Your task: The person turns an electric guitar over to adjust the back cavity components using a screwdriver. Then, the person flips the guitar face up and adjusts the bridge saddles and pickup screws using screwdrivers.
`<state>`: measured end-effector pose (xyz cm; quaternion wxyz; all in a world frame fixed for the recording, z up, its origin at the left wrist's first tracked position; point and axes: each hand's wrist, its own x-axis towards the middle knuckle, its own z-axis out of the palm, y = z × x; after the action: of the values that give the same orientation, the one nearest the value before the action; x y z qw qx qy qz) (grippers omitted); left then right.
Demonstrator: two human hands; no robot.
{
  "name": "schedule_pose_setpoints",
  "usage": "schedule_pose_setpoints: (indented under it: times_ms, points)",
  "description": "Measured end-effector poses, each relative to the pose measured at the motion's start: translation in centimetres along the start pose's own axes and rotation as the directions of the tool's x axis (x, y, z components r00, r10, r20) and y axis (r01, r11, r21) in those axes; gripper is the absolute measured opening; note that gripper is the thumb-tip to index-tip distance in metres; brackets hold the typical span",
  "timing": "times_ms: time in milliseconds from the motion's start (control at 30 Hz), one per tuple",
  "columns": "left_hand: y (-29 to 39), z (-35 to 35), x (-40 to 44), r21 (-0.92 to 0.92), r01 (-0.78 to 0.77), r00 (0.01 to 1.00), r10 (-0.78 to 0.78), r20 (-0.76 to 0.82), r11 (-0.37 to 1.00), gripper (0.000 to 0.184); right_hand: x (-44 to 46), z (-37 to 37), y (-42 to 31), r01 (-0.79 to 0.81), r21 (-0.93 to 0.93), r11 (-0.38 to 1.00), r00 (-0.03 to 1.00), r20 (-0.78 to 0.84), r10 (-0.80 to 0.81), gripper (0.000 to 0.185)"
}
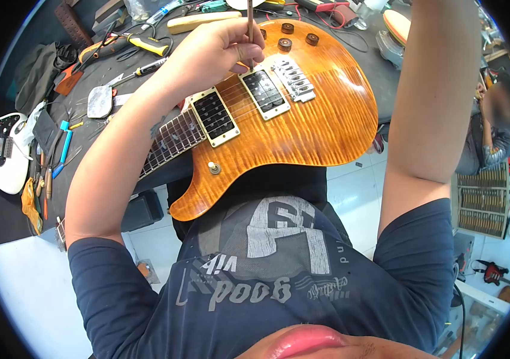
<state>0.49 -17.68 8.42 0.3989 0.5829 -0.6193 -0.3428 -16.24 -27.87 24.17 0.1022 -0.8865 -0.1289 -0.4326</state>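
An amber flame-top electric guitar (303, 134) lies on the dark workbench (381, 72). My left hand (228, 48) reaches over its body with the fingers closed round a thin dark rod (251, 24), perhaps a screwdriver shaft. The rod points down at the upper edge of the pickup (265, 94) nearer the metal bridge (294, 79). A second pickup (214, 116) in a cream frame sits beside the neck (174, 140). Several brown knobs (285, 44) are at the top of the body. My right arm (428, 102) extends past the upper frame edge, and its hand is out of sight.
A white guitar body (5, 151) is at the far left, with a blue tool (63, 149) and yellow-handled pliers (148, 46) nearby. Cables and a wooden block (198, 22) lie behind the guitar. Another person (497, 128) is at the far right.
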Motion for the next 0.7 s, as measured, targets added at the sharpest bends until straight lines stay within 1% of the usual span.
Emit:
schedule_pose_setpoints:
  times_ms: [33,67,100,133,167,233,267,300,333,367,400,433,533,633,700]
  points:
    - [0.0,0.0,0.0,-0.014,0.011,1.0,-0.011,-0.002,1.0,0.01,0.0,-0.9,-1.6,-0.182,0.023,0.983,0.982,0.051,0.181,0.02]
    - [-0.2,0.0,0.1,-0.037,0.002,1.0,-0.002,-0.017,0.999,0.01,-0.1,-1.9,-3.3,-0.36,0.037,0.932,0.929,0.105,0.355,0.021]
    - [-0.5,0.0,0.0,-0.059,-0.007,0.999,0.005,-0.032,0.998,0.01,-0.2,-2.9,-4.9,-0.526,0.042,0.85,0.843,0.16,0.514,0.021]
    - [-0.6,-0.1,0.0,-0.081,-0.017,0.999,0.013,-0.05,0.997,0.01,-0.4,-3.8,-6.0,-0.672,0.036,0.739,0.728,0.214,0.651,0.021]
    - [0.0,-0.1,0.0,-0.141,0.031,0.996,-0.043,-0.081,0.99,0.008,-2.9,-2.7,-4.5,-0.627,-0.072,0.775,0.728,0.299,0.617,0.023]
    - [1.6,-0.6,-0.5,-0.265,0.12,0.976,-0.162,-0.144,0.957,0.006,-8.2,-0.6,-1.4,-0.472,-0.249,0.846,0.71,0.462,0.532,0.029]
    - [0.5,-1.1,-0.3,-0.306,0.11,0.982,-0.152,-0.115,0.946,0.009,-9.8,0.9,-1.5,-0.377,-0.249,0.892,0.731,0.511,0.452,0.031]
    - [-0.6,-1.4,-0.3,-0.351,0.07,0.989,-0.111,-0.098,0.934,0.009,-10.8,2.0,-1.6,-0.274,-0.244,0.93,0.744,0.56,0.365,0.034]
    - [-1.8,-1.5,-0.4,-0.397,0.032,0.994,-0.07,-0.082,0.917,0.011,-12.2,3.1,-1.4,-0.323,-0.193,0.926,0.719,0.587,0.373,0.028]
    - [-3.0,-1.5,-0.4,-0.442,-0.005,0.997,-0.026,-0.066,0.897,0.014,-13.3,4.0,-1.5,-0.34,-0.157,0.927,0.748,0.553,0.367,0.029]
    - [-4.1,-1.4,-0.3,-0.516,-0.022,0.999,-0.005,-0.051,0.856,0.019,-13.6,4.3,-1.9,-0.388,-0.157,0.908,0.716,0.569,0.404,0.029]
    - [-4.6,-1.3,-0.3,-0.548,-0.016,0.999,-0.008,-0.041,0.836,0.019,-13.7,4.5,-2.3,-0.437,-0.16,0.885,0.681,0.584,0.442,0.029]
    - [-5.3,-1.1,-0.4,-0.636,0.009,1.0,-0.017,-0.006,0.772,0.016,-15.0,6.0,-2.2,-0.416,-0.165,0.894,0.724,0.535,0.435,0.029]
    - [-5.4,-1.1,-0.5,-0.673,0.024,0.999,-0.035,-0.003,0.739,0.015,-14.7,6.1,-2.4,-0.417,-0.213,0.883,0.719,0.518,0.465,0.028]
    - [-5.7,-1.2,-0.4,-0.678,0.012,1.0,0.002,0.02,0.735,0.015,-14.7,6.2,-2.9,-0.429,-0.229,0.874,0.718,0.5,0.484,0.028]
